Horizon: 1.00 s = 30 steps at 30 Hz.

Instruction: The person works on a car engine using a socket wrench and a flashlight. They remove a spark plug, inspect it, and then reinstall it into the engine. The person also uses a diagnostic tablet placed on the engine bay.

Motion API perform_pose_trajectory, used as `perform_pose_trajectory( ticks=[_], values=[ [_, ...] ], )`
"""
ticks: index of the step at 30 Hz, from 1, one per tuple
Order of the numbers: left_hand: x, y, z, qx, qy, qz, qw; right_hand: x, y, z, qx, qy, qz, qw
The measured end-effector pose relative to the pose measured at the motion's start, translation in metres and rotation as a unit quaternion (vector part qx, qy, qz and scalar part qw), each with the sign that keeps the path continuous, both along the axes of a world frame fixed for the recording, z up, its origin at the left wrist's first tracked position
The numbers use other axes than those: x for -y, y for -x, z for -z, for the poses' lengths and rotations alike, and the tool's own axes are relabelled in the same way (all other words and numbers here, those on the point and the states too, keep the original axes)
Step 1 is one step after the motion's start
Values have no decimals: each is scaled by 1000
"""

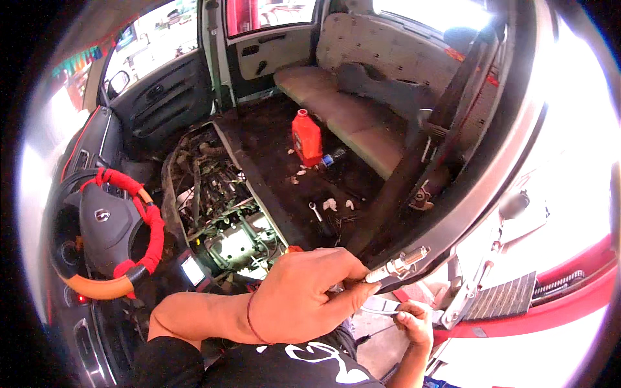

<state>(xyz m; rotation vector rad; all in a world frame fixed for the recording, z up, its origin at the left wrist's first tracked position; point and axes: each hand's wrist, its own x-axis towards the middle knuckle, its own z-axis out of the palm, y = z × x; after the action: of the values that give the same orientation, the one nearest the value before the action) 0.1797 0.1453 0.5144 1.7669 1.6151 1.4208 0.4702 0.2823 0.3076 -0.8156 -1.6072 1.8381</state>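
Note:
My left hand (307,291) reaches across in front of me, its thumb and fingers pinched on a spark plug (400,264). The plug's white ceramic body comes out of my fingertips, and its metal end points up to the right. Below and to the right of it, my right hand (414,321) is closed on a flat silver-grey metal tool (380,304). Part of that tool is hidden behind my left hand, so I cannot tell its exact kind. The opened engine compartment (236,236) lies beyond my left wrist, showing a light metal cover and hoses.
A red plastic bottle (306,139) stands on the dark floor before the rear bench seat (349,119). Nearby lie a clear bottle with blue (333,157), a wrench (315,211) and crumpled white scraps (330,205). The red-wrapped steering wheel (154,233) and a lit-screen device (193,270) are left.

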Motion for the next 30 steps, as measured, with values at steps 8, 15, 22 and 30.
perform_pose_trajectory(
  ticks=[8, 15, 22, 30],
  values=[
    [-9, -10, -4, 5, -17, 35, 999, -2, -9, 9, -28, 26, -16, 999],
    [-4, -15, -9, -21, -20, 83, 996, 1, -12, 6, -45, 37, -21, 998],
    [26, -16, -13, -55, -85, 228, 968, -1, -9, -2, -86, -5, -96, 992],
    [49, -11, -16, -61, -111, 230, 965, -11, 10, -21, -68, -34, -141, 987]
  ],
)
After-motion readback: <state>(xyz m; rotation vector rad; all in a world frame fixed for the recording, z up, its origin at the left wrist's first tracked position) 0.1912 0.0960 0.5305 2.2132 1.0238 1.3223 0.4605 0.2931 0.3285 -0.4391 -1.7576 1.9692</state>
